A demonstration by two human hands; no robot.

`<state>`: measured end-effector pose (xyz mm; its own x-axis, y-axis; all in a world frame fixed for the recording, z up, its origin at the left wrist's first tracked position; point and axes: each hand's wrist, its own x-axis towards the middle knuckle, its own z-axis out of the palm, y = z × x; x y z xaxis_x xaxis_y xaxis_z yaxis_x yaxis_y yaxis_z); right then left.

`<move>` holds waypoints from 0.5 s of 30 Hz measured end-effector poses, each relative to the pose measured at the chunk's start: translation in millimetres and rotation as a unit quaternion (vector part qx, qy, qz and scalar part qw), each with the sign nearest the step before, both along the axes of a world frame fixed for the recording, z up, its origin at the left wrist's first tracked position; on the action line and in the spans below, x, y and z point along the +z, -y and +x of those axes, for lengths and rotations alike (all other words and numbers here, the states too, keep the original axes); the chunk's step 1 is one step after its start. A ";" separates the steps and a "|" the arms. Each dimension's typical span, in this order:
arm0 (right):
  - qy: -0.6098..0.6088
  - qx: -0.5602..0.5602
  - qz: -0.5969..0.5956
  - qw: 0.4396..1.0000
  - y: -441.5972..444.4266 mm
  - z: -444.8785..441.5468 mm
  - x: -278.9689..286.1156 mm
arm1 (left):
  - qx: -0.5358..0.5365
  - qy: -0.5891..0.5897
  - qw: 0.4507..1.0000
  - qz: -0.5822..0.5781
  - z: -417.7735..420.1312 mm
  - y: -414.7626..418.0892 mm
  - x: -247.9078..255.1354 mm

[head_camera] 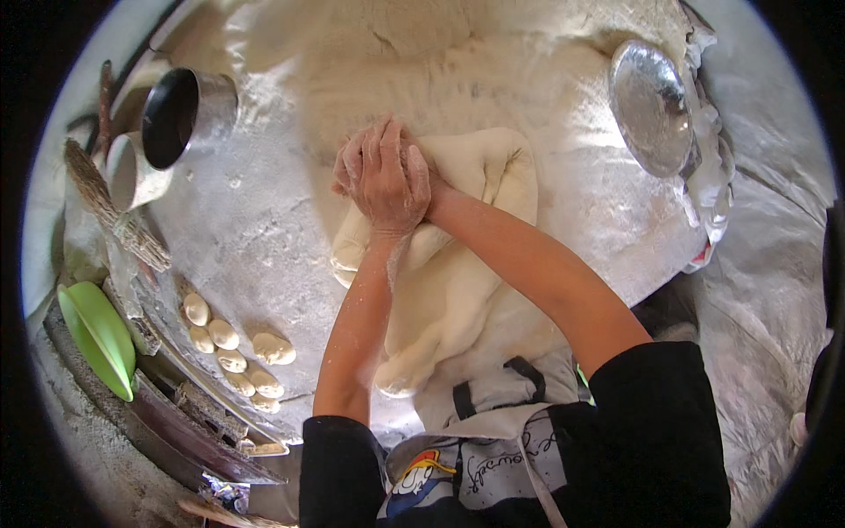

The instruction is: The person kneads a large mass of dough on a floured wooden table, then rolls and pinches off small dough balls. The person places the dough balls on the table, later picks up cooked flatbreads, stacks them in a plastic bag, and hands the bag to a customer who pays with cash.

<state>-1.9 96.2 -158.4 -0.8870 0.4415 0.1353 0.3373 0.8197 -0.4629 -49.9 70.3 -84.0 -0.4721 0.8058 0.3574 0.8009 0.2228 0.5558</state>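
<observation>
My hands are stacked together over a large folded slab of pale dough (449,297). On top lies my left hand (391,178), floury and wrapped over the other. Beneath it, my right hand (346,164) is mostly covered, with some fingers showing at the left side. Both arms are stretched forward, and the hands sit at the dough's far left part. Folds and a crease run through the dough at its upper right, while a rounded end reaches back towards my apron (508,455). The contact under my palms is hidden.
Several small dough pieces (224,334) lie on the floured work surface (264,218) at the left. Beyond them are a twig brush (115,204), a white cup (135,171), a metal pot (214,109) and a green plastic bowl (99,336). A shiny metal dish (650,109) is at the far right.
</observation>
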 end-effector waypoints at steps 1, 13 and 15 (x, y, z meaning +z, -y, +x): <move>-0.019 -0.015 0.052 0.998 -20.2 -13.3 6.5 | -0.011 -0.030 0.999 0.031 -5.8 -11.5 -1.4; -0.050 -0.264 0.055 0.962 -84.6 133.1 78.0 | -0.129 0.027 0.991 0.004 107.4 -63.0 16.0; -0.017 -0.272 0.075 0.959 -108.6 137.4 41.9 | -0.079 0.019 0.995 -0.050 110.4 -96.8 -2.8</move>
